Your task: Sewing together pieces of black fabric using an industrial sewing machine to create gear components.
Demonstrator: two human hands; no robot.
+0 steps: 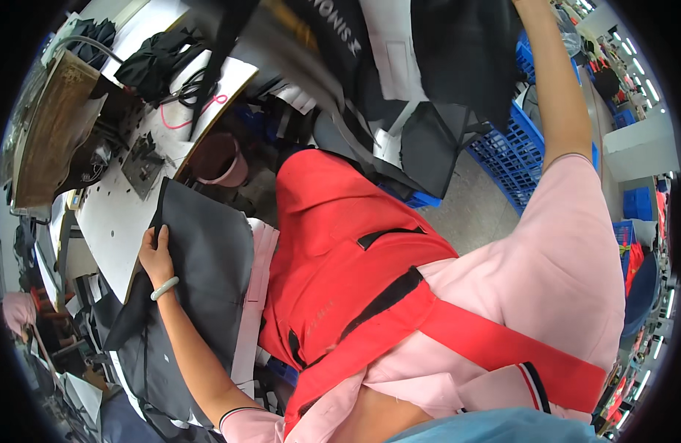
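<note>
My left hand [157,255] is closed on the edge of a black fabric panel [207,244], thumb and fingers pinching it beside the white tabletop. The panel has a pale strip [259,266] along its right side and hangs next to my red apron [348,229]. My right arm [558,81] stretches up to the top edge, where the hand is almost wholly cut off and its fingers do not show. Close to it, black fabric pieces [466,59] with a white patch and pale lettering hang at the top, partly blurred; whether the right hand grips them is hidden.
A worn brown machine [56,133] stands on the white worktable [108,229] to the left, with a pink cord [179,124] and dark scraps. A pinkish bin [221,161] sits beside the table. Blue plastic crates [506,159] stand on the floor at the right.
</note>
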